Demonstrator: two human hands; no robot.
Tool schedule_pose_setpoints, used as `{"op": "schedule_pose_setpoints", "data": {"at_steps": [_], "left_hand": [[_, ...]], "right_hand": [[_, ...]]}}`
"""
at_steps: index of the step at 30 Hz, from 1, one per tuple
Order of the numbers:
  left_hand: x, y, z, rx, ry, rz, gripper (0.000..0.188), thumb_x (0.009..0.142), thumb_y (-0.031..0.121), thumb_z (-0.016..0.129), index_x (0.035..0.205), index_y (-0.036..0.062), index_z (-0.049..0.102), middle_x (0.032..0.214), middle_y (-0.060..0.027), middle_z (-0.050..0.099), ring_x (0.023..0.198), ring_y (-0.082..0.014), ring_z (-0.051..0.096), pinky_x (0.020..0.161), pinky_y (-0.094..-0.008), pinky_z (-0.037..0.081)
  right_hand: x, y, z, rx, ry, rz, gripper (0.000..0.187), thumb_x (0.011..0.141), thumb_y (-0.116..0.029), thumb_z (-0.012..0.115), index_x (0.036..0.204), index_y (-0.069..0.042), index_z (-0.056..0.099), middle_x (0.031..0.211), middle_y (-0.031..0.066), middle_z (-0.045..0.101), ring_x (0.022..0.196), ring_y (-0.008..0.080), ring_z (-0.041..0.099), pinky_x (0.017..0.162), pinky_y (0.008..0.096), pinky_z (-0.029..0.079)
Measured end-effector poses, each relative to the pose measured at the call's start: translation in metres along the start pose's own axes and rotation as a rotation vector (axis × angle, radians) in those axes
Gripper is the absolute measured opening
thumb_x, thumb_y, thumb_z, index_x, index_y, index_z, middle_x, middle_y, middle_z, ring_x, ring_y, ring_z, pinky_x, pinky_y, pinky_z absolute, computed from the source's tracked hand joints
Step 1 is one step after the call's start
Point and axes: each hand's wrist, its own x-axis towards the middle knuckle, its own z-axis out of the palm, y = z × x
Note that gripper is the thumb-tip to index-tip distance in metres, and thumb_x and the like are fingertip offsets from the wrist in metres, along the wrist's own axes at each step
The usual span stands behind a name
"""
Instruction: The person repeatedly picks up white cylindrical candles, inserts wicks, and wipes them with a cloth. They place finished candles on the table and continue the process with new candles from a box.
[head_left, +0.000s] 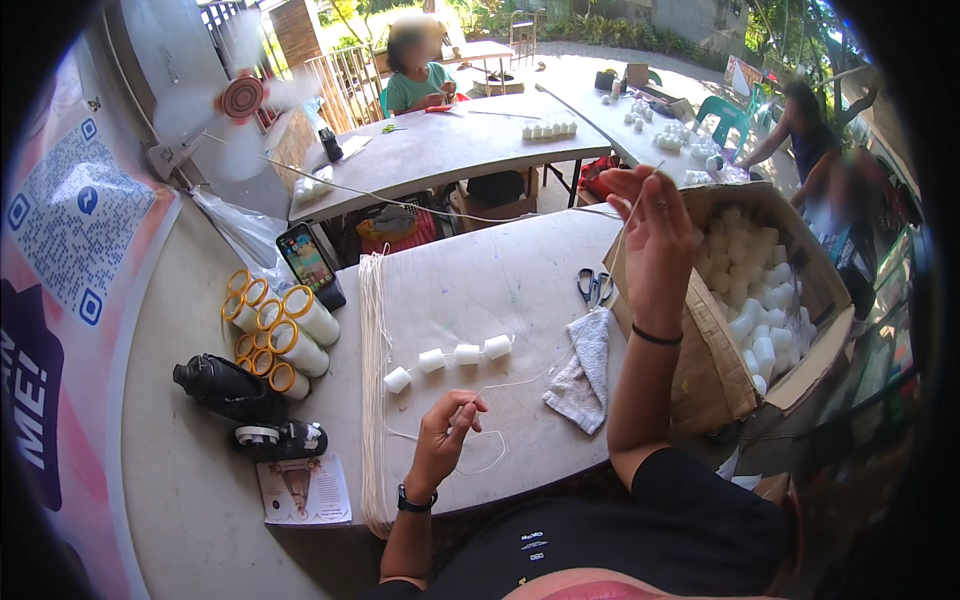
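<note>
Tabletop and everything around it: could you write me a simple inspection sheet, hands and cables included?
Surface: pale tabletop, small dark marks.
Job's things: four white cylinders in a row; pale cord; cord bundle at left.
Clutter: scissors, cloth, phone, black bottle, gold-rimmed white rolls.
Hands: left hand pinches the cord; right hand raised with cord, grip unclear.
Cables: thin pale line from near the fan toward the right hand; cable or cord, cannot tell.
Surroundings: open carton of white pieces; person at another table.
</note>
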Motion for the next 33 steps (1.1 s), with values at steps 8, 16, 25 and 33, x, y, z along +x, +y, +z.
{"op": "schedule_pose_setpoints", "data": {"at_steps": [8,16,25,33], "left_hand": [[0.021,0.039,0.002,0.852,0.203,0.297,0.013,0.090,0.015,0.066,0.103,0.0114,0.067,0.103,-0.0110,0.062,0.080,-0.0277,0.065,0.064,-0.0371,0.052],[0.029,0.048,-0.011,0.989,0.137,0.464,0.015,0.089,0.020,0.069,0.102,0.0140,0.064,0.102,-0.0075,0.061,0.077,-0.0265,0.065,0.061,-0.0383,0.052],[0.029,0.006,-0.025,0.633,0.099,0.294,0.018,0.095,0.022,0.064,0.099,0.0050,0.061,0.101,-0.0108,0.062,0.082,-0.0294,0.065,0.068,-0.0361,0.052],[0.050,-0.034,-0.049,0.457,0.227,0.251,0.023,0.099,0.023,0.058,0.099,0.0006,0.060,0.097,-0.0124,0.062,0.089,-0.0277,0.063,0.076,-0.0356,0.050]], "right_hand": [[-0.151,0.010,0.045,-1.146,-0.704,-0.061,0.075,0.090,-0.036,0.067,0.151,-0.009,0.033,0.152,0.0222,0.031,0.143,0.0367,0.026,0.114,0.0461,0.021],[-0.120,0.003,0.023,-0.580,-1.052,0.674,0.023,0.100,-0.023,0.057,0.105,0.000,0.062,0.085,0.0108,0.067,0.070,0.0157,0.060,0.063,0.0285,0.047],[-0.011,-0.061,0.016,0.752,-0.359,0.436,0.033,0.105,-0.021,0.045,0.121,0.006,0.054,0.059,-0.0074,0.018,0.046,0.0033,0.021,0.040,0.0228,0.015],[0.158,-0.140,0.115,0.294,-0.356,-0.184,0.019,0.094,-0.012,0.059,0.105,0.002,0.065,0.057,-0.0060,0.032,0.046,0.0086,0.030,0.044,0.0235,0.025]]}}
